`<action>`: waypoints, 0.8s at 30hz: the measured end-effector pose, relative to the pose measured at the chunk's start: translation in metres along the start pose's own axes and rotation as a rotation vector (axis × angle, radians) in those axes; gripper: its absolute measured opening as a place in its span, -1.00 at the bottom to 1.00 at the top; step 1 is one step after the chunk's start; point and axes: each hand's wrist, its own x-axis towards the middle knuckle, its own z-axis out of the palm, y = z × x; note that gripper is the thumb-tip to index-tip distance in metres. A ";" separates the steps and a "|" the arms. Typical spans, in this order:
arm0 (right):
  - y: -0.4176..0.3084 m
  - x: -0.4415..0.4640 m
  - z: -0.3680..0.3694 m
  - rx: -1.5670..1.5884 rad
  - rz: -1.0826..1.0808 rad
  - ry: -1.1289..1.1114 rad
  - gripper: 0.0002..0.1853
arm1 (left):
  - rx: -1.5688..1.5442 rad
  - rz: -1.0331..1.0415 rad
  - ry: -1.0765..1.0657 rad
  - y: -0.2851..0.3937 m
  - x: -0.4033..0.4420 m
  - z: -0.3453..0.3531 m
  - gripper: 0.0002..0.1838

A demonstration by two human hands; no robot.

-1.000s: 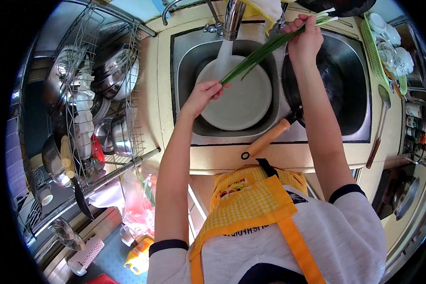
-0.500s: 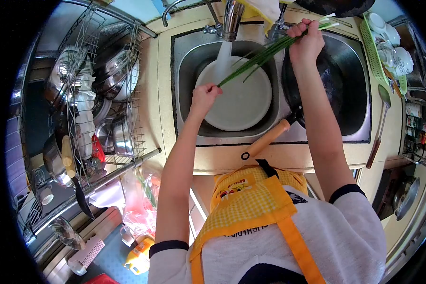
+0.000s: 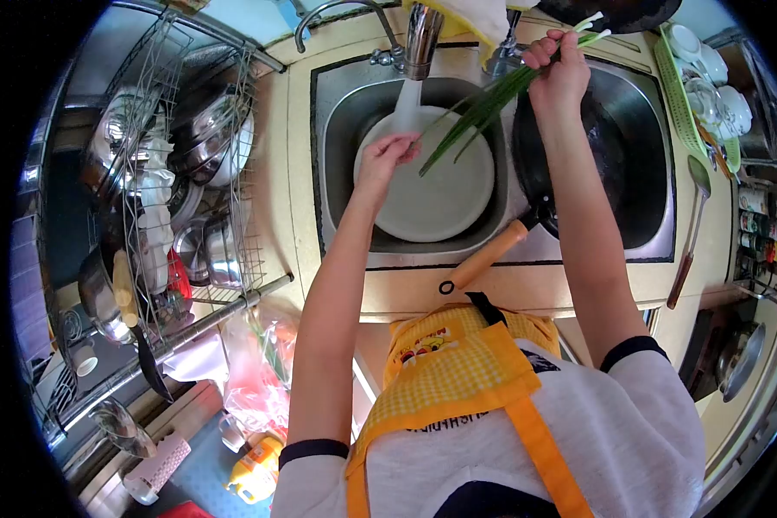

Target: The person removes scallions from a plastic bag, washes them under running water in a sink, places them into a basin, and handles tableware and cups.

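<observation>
My right hand (image 3: 561, 71) is closed around a bunch of green onions (image 3: 501, 97) near its white root ends, above the divider between two sinks. The green leaves hang down and left over the left sink, their tips loose. My left hand (image 3: 388, 162) is beside the stream of running water (image 3: 407, 108), its fingers curled together close to a thin stray leaf. Whether anything is pinched in them is hidden. Below it, a large pale round basin (image 3: 440, 203) sits in the left sink. The water falls from a metal faucet (image 3: 423, 43).
A dark wok (image 3: 613, 155) fills the right sink, its wooden handle (image 3: 492, 255) sticking out over the front edge. A ladle (image 3: 695, 207) and a green basket (image 3: 684, 108) of dishes lie to the right. A wire rack (image 3: 250, 173) with pots stands left.
My left hand has let go of the onion tips and moved slightly up and right, toward the water stream. The leaf ends now hang free. My right hand keeps its hold.
</observation>
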 end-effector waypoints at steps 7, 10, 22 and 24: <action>0.004 0.004 -0.002 0.003 0.001 -0.018 -0.73 | 0.206 -0.014 -0.017 0.000 -0.008 -0.001 -0.81; 0.004 0.001 0.001 -0.002 0.007 -0.011 -0.73 | 0.224 0.039 -0.043 0.005 -0.002 -0.001 -0.81; -0.012 -0.008 0.008 -0.050 -0.051 -0.024 -0.71 | 0.594 0.158 0.033 -0.089 0.020 -0.037 -0.77; -0.004 -0.010 0.008 -0.088 -0.048 -0.020 -0.71 | 1.058 0.173 0.176 -0.091 0.025 -0.032 -0.75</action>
